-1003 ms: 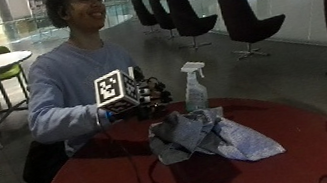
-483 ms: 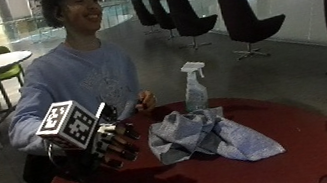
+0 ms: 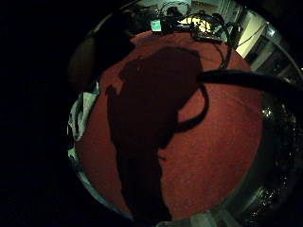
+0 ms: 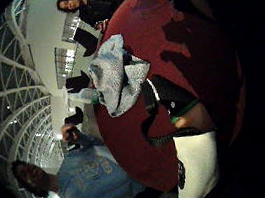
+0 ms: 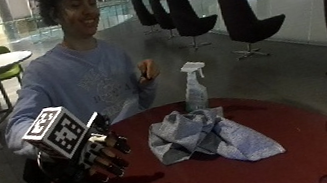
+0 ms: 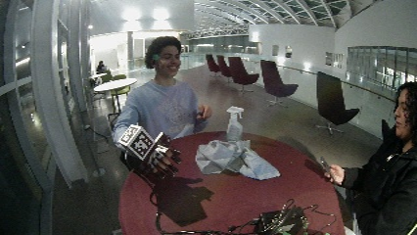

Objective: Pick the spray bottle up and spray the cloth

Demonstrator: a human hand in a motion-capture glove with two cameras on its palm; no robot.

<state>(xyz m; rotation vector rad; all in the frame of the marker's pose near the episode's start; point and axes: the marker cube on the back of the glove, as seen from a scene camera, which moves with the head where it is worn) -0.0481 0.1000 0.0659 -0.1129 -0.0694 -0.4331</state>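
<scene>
A clear spray bottle [image 5: 195,87] with a white trigger head stands upright at the far edge of the round red table [image 5: 246,176], just behind a crumpled grey-blue cloth [image 5: 206,135]. My gloved right hand [image 5: 103,155] hovers above the table's near left part, well to the left of the cloth, fingers spread and relaxed, holding nothing. In the wide outside view the hand [image 6: 164,160] is apart from the bottle [image 6: 234,125] and the cloth [image 6: 234,159]. The thumb side palm view shows the cloth [image 4: 114,75] on the table; the little finger side view catches its edge [image 3: 81,111].
The person's bare left hand [image 5: 147,70] is raised near the chest, gripping a small dark thing. A box with cables [image 6: 281,223] lies at the table's near edge. Another person [image 6: 384,166] sits at the right with a phone. Black chairs [image 5: 242,21] stand behind.
My hand has drawn away from the spray bottle, moving left and down toward the table's near left edge, and stays there with fingers spread. Bottle and cloth have not moved.
</scene>
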